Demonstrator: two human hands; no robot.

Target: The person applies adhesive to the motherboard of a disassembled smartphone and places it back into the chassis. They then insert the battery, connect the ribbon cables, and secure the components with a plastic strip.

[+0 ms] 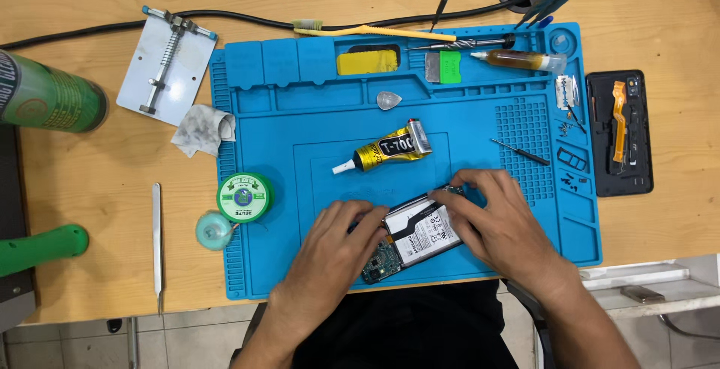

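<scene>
A: Okay, biggest first. Wooden table [90, 181], blue silicone work mat [300, 264] on it.

B: And the hands?

A: Both on an opened phone [412, 238] lying tilted at the mat's near edge, battery and circuit board showing. Left hand [337, 245] clamps its lower-left end, right hand [499, 223] pinches the upper-right end with fingertips.

B: Smaller stuff?

A: Black phone back cover [619, 133] off the mat's right side, yellow glue tube [386, 149] just beyond the phone, green solder-wick spool [244, 196] left, metal tweezers [157, 245] on the table, clear pick [388, 100].
</scene>
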